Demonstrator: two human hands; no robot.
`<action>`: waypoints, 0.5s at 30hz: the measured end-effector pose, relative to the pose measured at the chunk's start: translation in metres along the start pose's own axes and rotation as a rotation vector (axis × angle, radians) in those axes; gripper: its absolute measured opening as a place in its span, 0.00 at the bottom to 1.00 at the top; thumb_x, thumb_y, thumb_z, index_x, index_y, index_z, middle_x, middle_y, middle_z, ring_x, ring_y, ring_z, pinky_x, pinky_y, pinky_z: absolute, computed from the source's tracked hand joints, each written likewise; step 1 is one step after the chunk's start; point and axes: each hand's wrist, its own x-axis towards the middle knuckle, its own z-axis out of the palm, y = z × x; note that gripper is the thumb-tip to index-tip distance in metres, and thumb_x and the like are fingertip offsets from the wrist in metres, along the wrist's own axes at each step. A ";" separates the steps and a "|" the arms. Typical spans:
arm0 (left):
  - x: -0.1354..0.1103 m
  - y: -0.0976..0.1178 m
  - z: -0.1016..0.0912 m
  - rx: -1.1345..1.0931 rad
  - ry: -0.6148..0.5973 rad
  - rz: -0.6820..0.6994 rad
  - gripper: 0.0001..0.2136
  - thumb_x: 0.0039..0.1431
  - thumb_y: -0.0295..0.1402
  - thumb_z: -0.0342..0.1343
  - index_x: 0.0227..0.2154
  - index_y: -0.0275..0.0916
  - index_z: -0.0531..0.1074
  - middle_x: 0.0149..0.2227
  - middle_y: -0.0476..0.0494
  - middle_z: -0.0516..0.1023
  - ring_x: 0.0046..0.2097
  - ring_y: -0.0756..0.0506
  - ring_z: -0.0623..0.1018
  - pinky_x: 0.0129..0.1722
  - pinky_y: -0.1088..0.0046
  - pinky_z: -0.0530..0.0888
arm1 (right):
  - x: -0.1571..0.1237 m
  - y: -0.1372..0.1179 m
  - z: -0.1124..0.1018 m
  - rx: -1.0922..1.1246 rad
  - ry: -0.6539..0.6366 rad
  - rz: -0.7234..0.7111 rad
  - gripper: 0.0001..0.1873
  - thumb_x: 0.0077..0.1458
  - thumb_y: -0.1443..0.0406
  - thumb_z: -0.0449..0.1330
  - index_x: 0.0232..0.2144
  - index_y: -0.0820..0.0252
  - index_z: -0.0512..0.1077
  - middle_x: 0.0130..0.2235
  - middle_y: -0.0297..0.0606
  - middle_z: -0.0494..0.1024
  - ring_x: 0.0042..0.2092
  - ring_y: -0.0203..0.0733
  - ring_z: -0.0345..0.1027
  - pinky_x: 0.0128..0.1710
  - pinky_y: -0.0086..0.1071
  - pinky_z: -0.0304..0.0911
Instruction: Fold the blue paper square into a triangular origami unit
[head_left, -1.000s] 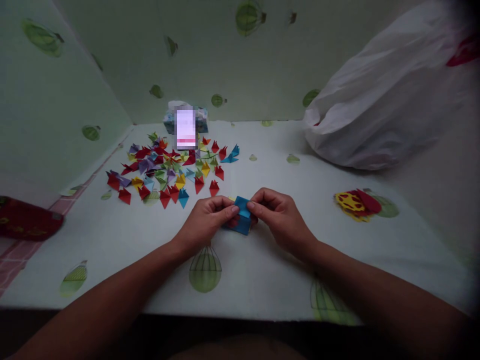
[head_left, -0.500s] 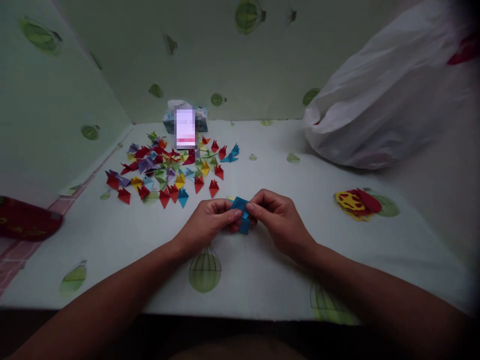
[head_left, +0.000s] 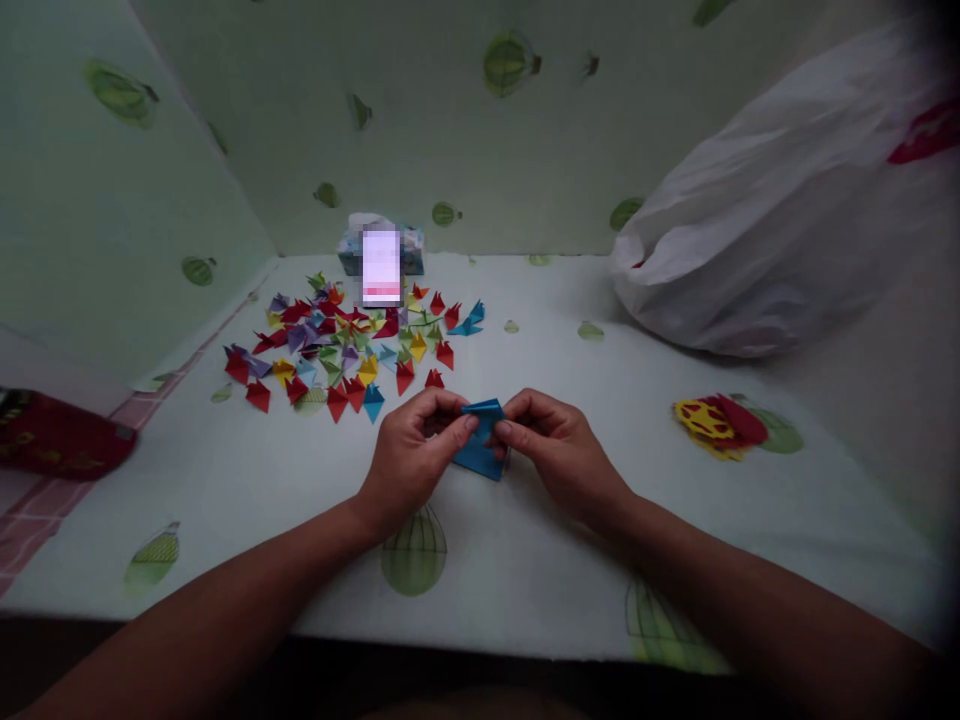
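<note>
A small blue folded paper (head_left: 480,447) is pinched between both of my hands just above the white table cover (head_left: 525,540). My left hand (head_left: 411,452) grips its left edge with thumb and fingers closed. My right hand (head_left: 556,446) pinches its upper right corner the same way. Beyond my hands lies a spread pile of small folded paper pieces (head_left: 352,345) in red, purple, yellow, green and blue.
A phone (head_left: 381,266) leans against a small patterned box at the back. A large white plastic bag (head_left: 780,220) fills the right rear. A red and yellow paper stack (head_left: 718,424) lies at the right, a dark red pouch (head_left: 56,447) at the left edge.
The blue paper has been turned and flattened a little between my fingers. The view has tilted slightly, so everything sits lower in the picture.
</note>
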 end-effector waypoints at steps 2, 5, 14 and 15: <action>0.000 -0.001 -0.001 0.022 0.003 0.029 0.07 0.55 0.34 0.66 0.33 0.37 0.77 0.32 0.47 0.78 0.34 0.50 0.76 0.35 0.74 0.73 | -0.001 -0.001 0.000 -0.032 -0.001 0.010 0.11 0.56 0.62 0.68 0.28 0.61 0.71 0.27 0.32 0.76 0.30 0.32 0.68 0.32 0.28 0.64; 0.000 -0.003 -0.002 0.059 -0.005 0.050 0.06 0.56 0.34 0.65 0.32 0.38 0.77 0.31 0.48 0.78 0.33 0.50 0.75 0.34 0.74 0.72 | -0.001 -0.005 0.000 -0.105 -0.011 0.010 0.11 0.55 0.61 0.67 0.28 0.61 0.70 0.27 0.32 0.74 0.30 0.33 0.67 0.31 0.28 0.63; 0.001 0.000 -0.002 0.040 -0.085 0.023 0.06 0.59 0.35 0.64 0.31 0.37 0.77 0.30 0.49 0.78 0.32 0.51 0.76 0.33 0.76 0.72 | -0.004 -0.008 0.002 -0.252 -0.013 -0.036 0.14 0.58 0.58 0.64 0.26 0.60 0.69 0.25 0.32 0.72 0.28 0.33 0.62 0.30 0.29 0.58; 0.001 0.000 -0.002 0.036 -0.085 0.014 0.07 0.59 0.35 0.64 0.31 0.37 0.77 0.29 0.49 0.78 0.32 0.51 0.76 0.33 0.76 0.71 | -0.004 -0.007 0.002 -0.256 -0.013 -0.034 0.14 0.58 0.58 0.64 0.26 0.60 0.69 0.25 0.32 0.72 0.28 0.33 0.62 0.30 0.29 0.58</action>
